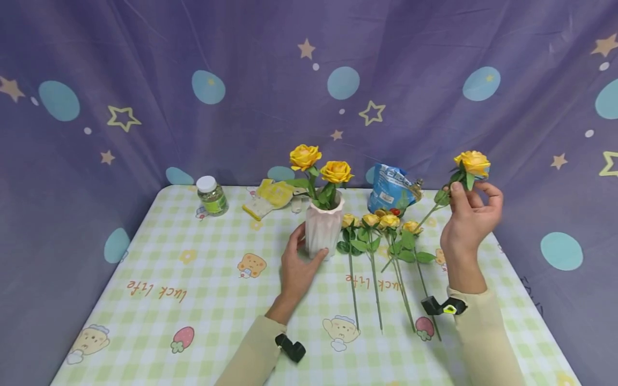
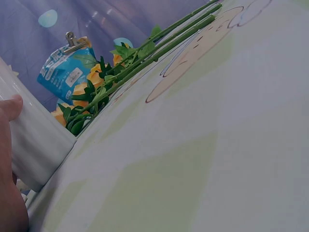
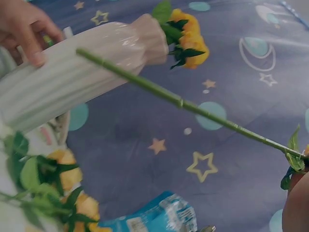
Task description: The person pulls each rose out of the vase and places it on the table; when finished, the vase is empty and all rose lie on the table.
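Note:
My left hand (image 1: 298,272) grips the lower part of a white fluted vase (image 1: 322,230), thumb across its front. Two yellow artificial roses (image 1: 337,172) rise from the vase's mouth. Over the right side of the table, my right hand (image 1: 467,228) pinches another yellow rose (image 1: 473,163) just below its bloom. In the right wrist view, its bare green stem (image 3: 181,102) slants toward the vase, the cut end overlapping the vase wall. Several more yellow roses (image 1: 370,221) lie in a row between my hands, blooms away from me and stems pointing toward me.
A blue bag (image 1: 386,190) closed with a metal clip stands behind the lying roses. Left of the vase are a yellow-and-white cloth item (image 1: 272,197) and a white-lidded jar (image 1: 212,198). A checked cloth (image 1: 212,300) covers the table; a purple curtain (image 1: 260,107) hangs behind.

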Action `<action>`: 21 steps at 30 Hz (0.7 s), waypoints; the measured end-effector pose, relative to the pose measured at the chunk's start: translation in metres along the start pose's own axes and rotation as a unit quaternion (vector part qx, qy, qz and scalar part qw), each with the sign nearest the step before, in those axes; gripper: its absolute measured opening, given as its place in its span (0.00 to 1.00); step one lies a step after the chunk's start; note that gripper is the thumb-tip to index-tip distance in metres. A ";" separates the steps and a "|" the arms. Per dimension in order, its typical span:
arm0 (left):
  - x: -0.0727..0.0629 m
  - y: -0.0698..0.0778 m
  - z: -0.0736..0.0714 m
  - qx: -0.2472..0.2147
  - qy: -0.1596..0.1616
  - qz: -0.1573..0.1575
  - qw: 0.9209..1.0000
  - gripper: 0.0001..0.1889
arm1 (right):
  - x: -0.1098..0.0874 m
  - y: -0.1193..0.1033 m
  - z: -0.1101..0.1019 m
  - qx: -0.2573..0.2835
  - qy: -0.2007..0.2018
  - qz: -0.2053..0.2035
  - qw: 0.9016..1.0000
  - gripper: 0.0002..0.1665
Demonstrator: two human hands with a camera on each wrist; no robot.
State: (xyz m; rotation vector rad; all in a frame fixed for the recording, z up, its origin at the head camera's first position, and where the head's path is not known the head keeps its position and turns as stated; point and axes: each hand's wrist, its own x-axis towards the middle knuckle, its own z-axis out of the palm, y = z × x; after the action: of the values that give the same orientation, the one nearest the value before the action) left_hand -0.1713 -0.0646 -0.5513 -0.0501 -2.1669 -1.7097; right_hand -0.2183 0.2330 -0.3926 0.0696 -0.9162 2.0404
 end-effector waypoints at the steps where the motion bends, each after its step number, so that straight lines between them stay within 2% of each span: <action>1: 0.000 0.000 0.000 -0.002 0.000 0.001 1.000 0.43 | -0.001 0.001 -0.003 -0.013 -0.008 0.003 1.000 0.20; 3: 0.000 0.000 0.000 -0.005 -0.002 0.002 1.000 0.43 | -0.002 0.004 -0.009 -0.041 -0.022 0.005 0.999 0.17; 7: 0.000 -0.001 0.000 -0.005 -0.001 0.006 1.000 0.43 | -0.004 0.007 -0.018 -0.070 -0.024 0.013 0.997 0.15; 11: 0.000 -0.001 0.001 0.005 0.000 0.001 1.000 0.43 | -0.002 0.009 -0.028 -0.081 -0.030 0.043 0.995 0.13; 14: 0.000 -0.001 0.000 0.008 -0.001 -0.005 1.000 0.44 | 0.001 0.010 -0.039 -0.123 -0.049 0.063 0.989 0.12; 17: 0.000 -0.001 0.000 0.008 -0.002 -0.008 1.000 0.44 | 0.006 0.009 -0.050 -0.192 -0.069 0.094 0.974 0.12; 19: 0.000 -0.001 0.000 0.008 -0.001 -0.009 1.000 0.44 | 0.010 0.008 -0.058 -0.249 -0.082 0.123 0.957 0.11; 21: 0.000 0.000 0.000 0.007 -0.001 -0.008 1.000 0.44 | 0.013 0.008 -0.066 -0.310 -0.094 0.159 0.933 0.11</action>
State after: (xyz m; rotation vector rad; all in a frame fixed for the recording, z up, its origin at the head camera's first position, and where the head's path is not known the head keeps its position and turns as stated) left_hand -0.1715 -0.0646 -0.5513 -0.0308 -2.1869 -1.7033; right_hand -0.2135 0.2810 -0.4405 -0.2459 -1.7510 1.9527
